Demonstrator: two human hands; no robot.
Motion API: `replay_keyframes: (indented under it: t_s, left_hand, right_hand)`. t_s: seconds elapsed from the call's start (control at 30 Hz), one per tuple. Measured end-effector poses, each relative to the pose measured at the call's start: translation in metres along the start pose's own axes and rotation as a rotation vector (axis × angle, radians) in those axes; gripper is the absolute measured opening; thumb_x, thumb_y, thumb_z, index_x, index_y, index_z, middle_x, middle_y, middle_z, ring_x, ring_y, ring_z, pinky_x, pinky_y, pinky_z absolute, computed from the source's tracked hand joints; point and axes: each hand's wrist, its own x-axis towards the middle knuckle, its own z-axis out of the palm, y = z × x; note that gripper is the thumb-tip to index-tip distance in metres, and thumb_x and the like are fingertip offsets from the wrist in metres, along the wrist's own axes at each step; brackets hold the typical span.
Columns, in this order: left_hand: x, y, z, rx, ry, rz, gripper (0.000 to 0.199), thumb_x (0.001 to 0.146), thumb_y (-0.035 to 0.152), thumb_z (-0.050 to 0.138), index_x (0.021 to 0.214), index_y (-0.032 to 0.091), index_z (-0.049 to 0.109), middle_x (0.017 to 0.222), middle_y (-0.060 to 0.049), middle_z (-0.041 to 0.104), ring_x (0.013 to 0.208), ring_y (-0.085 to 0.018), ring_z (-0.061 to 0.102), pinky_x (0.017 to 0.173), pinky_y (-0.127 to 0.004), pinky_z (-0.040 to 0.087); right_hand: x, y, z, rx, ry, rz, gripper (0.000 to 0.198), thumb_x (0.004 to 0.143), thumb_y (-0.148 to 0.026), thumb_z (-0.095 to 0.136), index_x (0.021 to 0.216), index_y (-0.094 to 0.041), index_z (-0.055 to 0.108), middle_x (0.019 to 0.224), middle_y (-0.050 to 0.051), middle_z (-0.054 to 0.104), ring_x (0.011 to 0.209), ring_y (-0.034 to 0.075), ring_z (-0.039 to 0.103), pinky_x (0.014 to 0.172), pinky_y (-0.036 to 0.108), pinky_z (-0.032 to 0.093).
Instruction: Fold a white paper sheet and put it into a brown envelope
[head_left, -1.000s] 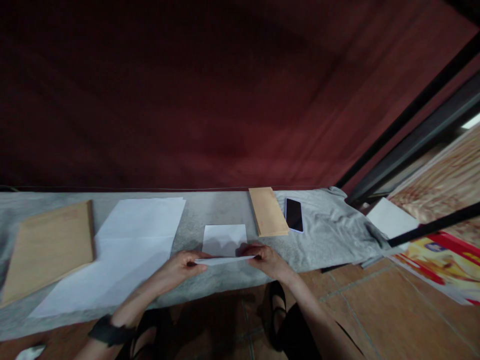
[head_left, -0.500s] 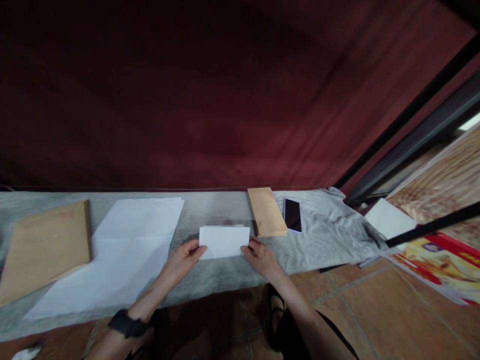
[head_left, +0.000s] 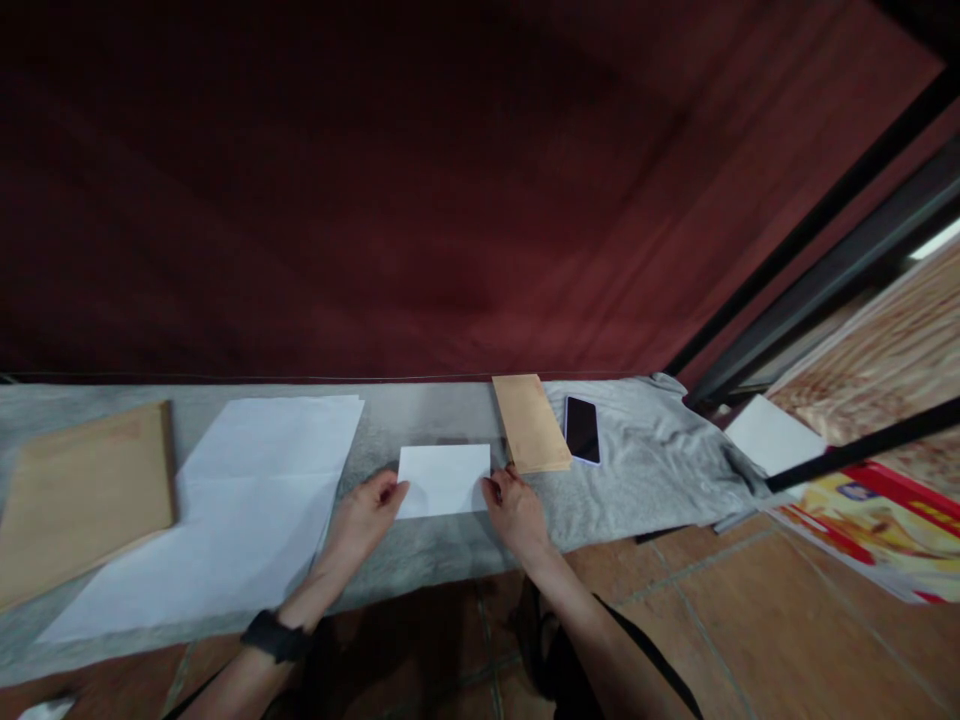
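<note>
A small white rectangle of folded paper (head_left: pixel 444 482) is held level over the grey cloth between my two hands. At its left edge my left hand (head_left: pixel 371 510) pinches it, the thumb on top near the corner. My right hand (head_left: pixel 516 508) is closed on the right edge, its fingers curled. Just beyond my right hand lies a small stack of brown envelopes (head_left: pixel 531 425). Left of my left hand, large sheets of white paper (head_left: pixel 255 500) with a crease across them lie flat.
A big brown envelope stack (head_left: pixel 94 480) overlaps the white sheets at the left. A phone (head_left: pixel 583 430) lies right of the small envelopes. Grey cloth (head_left: pixel 645 480) covers the bench; a dark red curtain (head_left: pixel 420 220) hangs behind. A colourful printed box (head_left: pixel 885 525) is at the right.
The back layer that showed behind the paper's top edge is now out of sight. My right hand has shifted slightly, its fingers more curled at the edge.
</note>
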Motion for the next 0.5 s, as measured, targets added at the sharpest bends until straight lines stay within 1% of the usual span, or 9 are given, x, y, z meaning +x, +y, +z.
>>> replay_keyframes:
  t_s: [0.07, 0.17, 0.27, 0.37, 0.43, 0.5]
  left_hand:
    - [0.002, 0.001, 0.002, 0.089, 0.013, -0.016, 0.025, 0.086, 0.042, 0.047, 0.070, 0.023, 0.054, 0.063, 0.002, 0.060, 0.063, -0.016, 0.058, 0.060, -0.025, 0.038]
    - [0.002, 0.004, 0.003, 0.178, -0.003, -0.055, 0.023, 0.089, 0.038, 0.045, 0.074, 0.024, 0.056, 0.069, 0.001, 0.065, 0.066, -0.016, 0.062, 0.061, -0.024, 0.039]
    - [0.001, 0.012, 0.002, 0.243, -0.033, -0.100, 0.024, 0.093, 0.038, 0.043, 0.079, 0.024, 0.057, 0.074, 0.001, 0.069, 0.069, -0.016, 0.065, 0.061, -0.024, 0.040]
    - [-0.001, 0.021, 0.000, 0.335, -0.037, -0.140, 0.025, 0.095, 0.037, 0.042, 0.084, 0.024, 0.059, 0.079, -0.001, 0.071, 0.072, -0.017, 0.067, 0.061, -0.024, 0.040]
    - [-0.003, 0.027, 0.000, 0.408, -0.034, -0.161, 0.026, 0.097, 0.038, 0.041, 0.089, 0.023, 0.060, 0.081, -0.003, 0.072, 0.075, -0.019, 0.068, 0.062, -0.026, 0.039]
    - [-0.005, 0.032, 0.000, 0.477, -0.037, -0.181, 0.027, 0.098, 0.039, 0.040, 0.094, 0.023, 0.061, 0.084, -0.004, 0.074, 0.078, -0.021, 0.070, 0.061, -0.027, 0.039]
  right_hand:
    - [0.000, -0.005, -0.001, -0.049, 0.013, 0.020, 0.022, 0.102, -0.032, 0.046, 0.099, -0.021, 0.065, 0.106, 0.008, 0.071, 0.091, 0.020, 0.070, 0.079, 0.028, 0.049]
    - [0.001, -0.010, -0.003, -0.113, 0.007, 0.036, 0.021, 0.101, -0.031, 0.048, 0.102, -0.020, 0.065, 0.107, 0.008, 0.070, 0.092, 0.020, 0.070, 0.079, 0.028, 0.048]
    - [0.003, -0.014, -0.003, -0.155, 0.013, 0.037, 0.021, 0.101, -0.030, 0.047, 0.103, -0.020, 0.065, 0.108, 0.008, 0.070, 0.091, 0.020, 0.070, 0.078, 0.028, 0.047]
    - [0.002, -0.014, 0.001, -0.178, 0.031, 0.034, 0.023, 0.101, -0.030, 0.045, 0.102, -0.019, 0.066, 0.106, 0.009, 0.070, 0.087, 0.020, 0.070, 0.076, 0.029, 0.047]
    - [0.000, -0.013, 0.006, -0.198, 0.067, 0.030, 0.025, 0.101, -0.030, 0.045, 0.107, -0.018, 0.066, 0.112, 0.011, 0.069, 0.089, 0.021, 0.069, 0.079, 0.031, 0.047]
    - [-0.001, -0.012, 0.009, -0.226, 0.118, 0.018, 0.027, 0.101, -0.030, 0.045, 0.116, -0.016, 0.064, 0.121, 0.015, 0.067, 0.095, 0.023, 0.068, 0.084, 0.034, 0.047]
